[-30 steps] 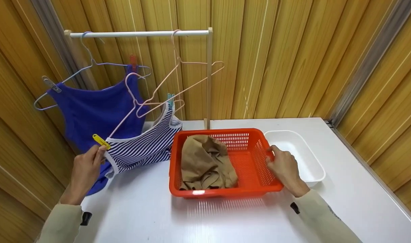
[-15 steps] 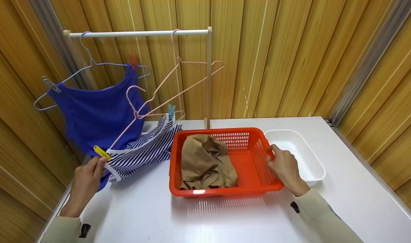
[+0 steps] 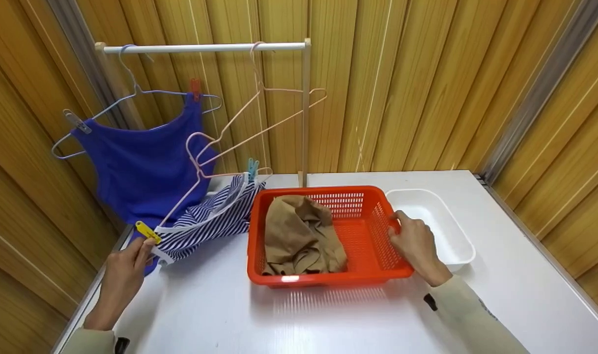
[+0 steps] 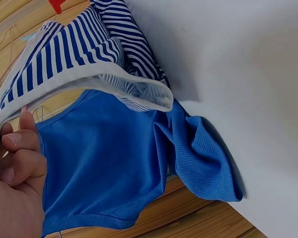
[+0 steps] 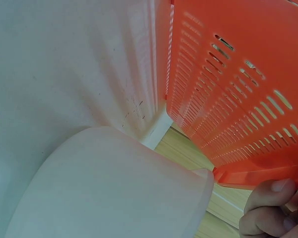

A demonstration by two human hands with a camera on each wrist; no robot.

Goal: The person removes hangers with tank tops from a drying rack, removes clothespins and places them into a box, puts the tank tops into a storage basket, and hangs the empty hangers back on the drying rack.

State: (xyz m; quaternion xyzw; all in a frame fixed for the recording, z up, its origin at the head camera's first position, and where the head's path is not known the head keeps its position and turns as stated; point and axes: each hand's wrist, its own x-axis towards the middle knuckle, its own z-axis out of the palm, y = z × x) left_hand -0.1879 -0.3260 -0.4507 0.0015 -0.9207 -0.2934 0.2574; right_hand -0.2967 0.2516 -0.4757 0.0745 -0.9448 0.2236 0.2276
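On the left, my left hand (image 3: 122, 275) pinches the near shoulder of a blue-and-white striped tank top (image 3: 215, 216), beside a yellow clothespin (image 3: 148, 232). That top is on a pink wire hanger (image 3: 199, 172); a teal clothespin (image 3: 252, 168) sits at its far shoulder. In the left wrist view, the white-edged striped top (image 4: 64, 54) spreads out from the curled fingers. My right hand (image 3: 416, 246) grips the right rim of a red basket (image 3: 328, 281) holding a crumpled brown garment (image 3: 299, 236). Fingers (image 5: 268, 193) curl at the basket's rim in the right wrist view.
A rack with a white rail (image 3: 205, 48) stands behind. From it hang a blue tank top (image 3: 146, 162), clipped to a blue hanger, and a bare pink hanger (image 3: 240, 113). A white basin (image 3: 456, 231) sits right of the basket. Wood-patterned walls (image 3: 426, 88) enclose the white table (image 3: 220, 314).
My left hand has moved down, lowering the striped tank top and its pink hanger towards the table. The right hand and the basket have stayed in place.
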